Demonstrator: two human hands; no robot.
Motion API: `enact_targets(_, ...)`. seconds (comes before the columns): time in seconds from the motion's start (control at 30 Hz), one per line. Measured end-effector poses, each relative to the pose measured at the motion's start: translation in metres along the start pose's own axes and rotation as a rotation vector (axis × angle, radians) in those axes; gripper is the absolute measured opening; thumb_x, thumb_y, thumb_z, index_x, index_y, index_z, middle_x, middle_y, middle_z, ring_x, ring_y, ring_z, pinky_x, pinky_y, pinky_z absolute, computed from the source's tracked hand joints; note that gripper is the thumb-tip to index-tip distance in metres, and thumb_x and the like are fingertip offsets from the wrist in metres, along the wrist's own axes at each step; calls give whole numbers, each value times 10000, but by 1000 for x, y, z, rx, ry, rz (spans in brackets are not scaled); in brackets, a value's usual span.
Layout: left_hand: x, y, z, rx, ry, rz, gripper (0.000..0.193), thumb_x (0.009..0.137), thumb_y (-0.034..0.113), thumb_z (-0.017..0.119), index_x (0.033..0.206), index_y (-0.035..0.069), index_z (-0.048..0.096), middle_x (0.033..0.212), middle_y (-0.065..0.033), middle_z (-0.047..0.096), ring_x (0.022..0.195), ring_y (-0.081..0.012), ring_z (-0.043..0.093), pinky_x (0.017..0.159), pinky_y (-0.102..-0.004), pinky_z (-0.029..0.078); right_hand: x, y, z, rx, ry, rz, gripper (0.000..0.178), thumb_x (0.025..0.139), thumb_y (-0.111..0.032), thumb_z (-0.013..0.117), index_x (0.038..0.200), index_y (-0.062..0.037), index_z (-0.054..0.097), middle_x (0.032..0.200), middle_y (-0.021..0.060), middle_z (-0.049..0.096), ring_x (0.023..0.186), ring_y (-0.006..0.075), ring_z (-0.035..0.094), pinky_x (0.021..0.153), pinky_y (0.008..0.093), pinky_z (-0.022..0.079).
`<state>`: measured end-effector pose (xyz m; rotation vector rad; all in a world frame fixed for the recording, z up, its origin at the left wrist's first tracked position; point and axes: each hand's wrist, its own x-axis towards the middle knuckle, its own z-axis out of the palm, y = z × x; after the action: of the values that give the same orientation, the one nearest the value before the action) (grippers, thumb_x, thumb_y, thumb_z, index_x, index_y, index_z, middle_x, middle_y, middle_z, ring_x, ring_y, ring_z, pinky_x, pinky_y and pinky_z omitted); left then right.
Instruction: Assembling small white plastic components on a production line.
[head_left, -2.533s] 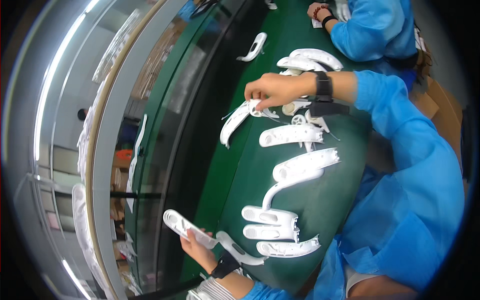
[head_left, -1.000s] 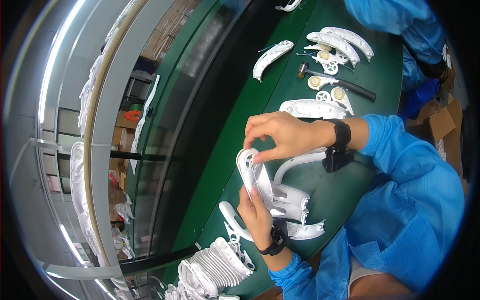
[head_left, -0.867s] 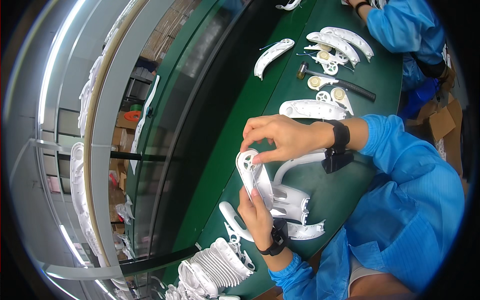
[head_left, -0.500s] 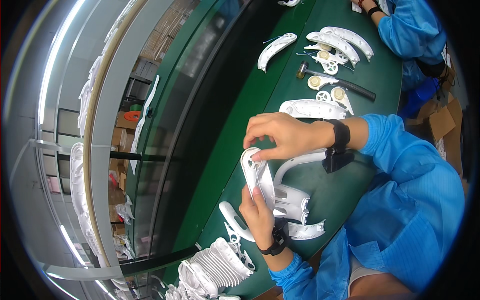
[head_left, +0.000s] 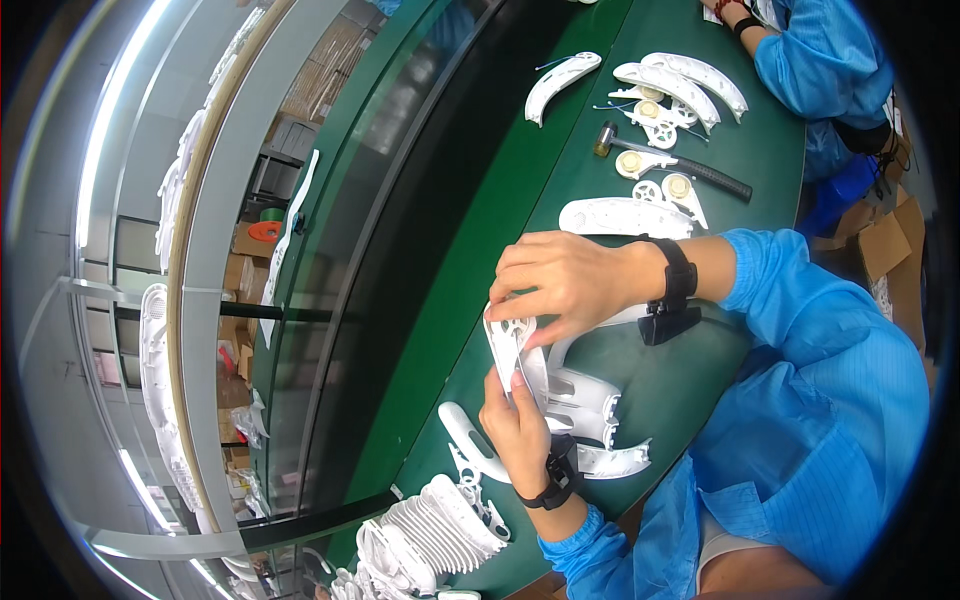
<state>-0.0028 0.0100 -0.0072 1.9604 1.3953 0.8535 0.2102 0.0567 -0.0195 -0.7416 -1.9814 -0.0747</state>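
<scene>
A long white plastic shell (head_left: 503, 361) with a round, spoked end is held over the green table. My left hand (head_left: 516, 424) is closed round its lower part, with the thumb lying along the inner side. Over the round end, my right hand (head_left: 578, 284) grips the shell, thumb on the spoked piece and fingers at the far edge. Those fingers partly hide the round end. Just beside the shell on the table lie white moulded housings (head_left: 590, 405) and a curved white tube-like part (head_left: 468, 441).
A stack of ribbed white shells (head_left: 440, 530) lies at the near left. Beyond my right hand are a white shell (head_left: 622, 218), a black-handled hammer (head_left: 700, 174) and more curved shells (head_left: 690, 85). One shell (head_left: 560, 85) rests on the green belt. A co-worker's blue sleeve (head_left: 825, 60) shows at the upper right.
My right hand has shifted down over the round end, its fingers closer around it. The shell on the belt has moved slightly up and right. My left hand stays nearly in place.
</scene>
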Motion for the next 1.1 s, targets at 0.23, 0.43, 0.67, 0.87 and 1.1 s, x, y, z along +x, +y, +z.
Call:
enact_targets(0.23, 0, -6, 0, 22, 51, 45, 245, 967, 128, 494, 1069, -58, 617, 653, -139, 582, 546, -166, 510, 538, -335, 417, 3, -4, 0, 18, -51, 36, 430, 640, -301, 830, 1007, -111, 711, 1056, 37, 603, 975, 214, 569, 746, 343, 464)
enact_targets(0.43, -2, -12, -3, 9, 26, 23, 324, 1028, 205, 427, 1019, -57, 618, 657, -45, 561, 572, -103, 469, 522, -276, 389, 1, 0, 0, 225, -11, 207, 511, 759, -413, 779, 1132, -80, 673, 1038, 71, 635, 917, 227, 601, 713, 333, 488)
enact_targets(0.67, -5, -1, -4, -54, 50, 9, 265, 989, 151, 453, 987, -64, 609, 616, -103, 554, 540, -146, 486, 523, -315, 391, 1, -3, 5, 1028, -325, 670, 407, 890, -225, 703, 1188, 31, 595, 965, 113, 690, 837, 136, 656, 756, 268, 529)
enact_targets(0.87, -7, -3, 0, -95, -38, 40, 317, 1023, 198, 435, 1009, -58, 622, 693, 7, 532, 623, -59, 405, 540, -226, 321, -12, -5, 0, 1084, -233, 686, 308, 911, -238, 684, 1005, 51, 637, 881, 90, 695, 788, 113, 640, 710, 261, 515)
enact_targets(1.1, -8, 2, -5, -154, -17, 18, 281, 1006, 176, 444, 911, -47, 585, 652, -8, 503, 598, -70, 399, 528, -255, 324, -8, -14, 7, 880, -152, 579, 292, 893, -232, 694, 962, 47, 641, 827, 105, 684, 715, 109, 627, 616, 268, 485)
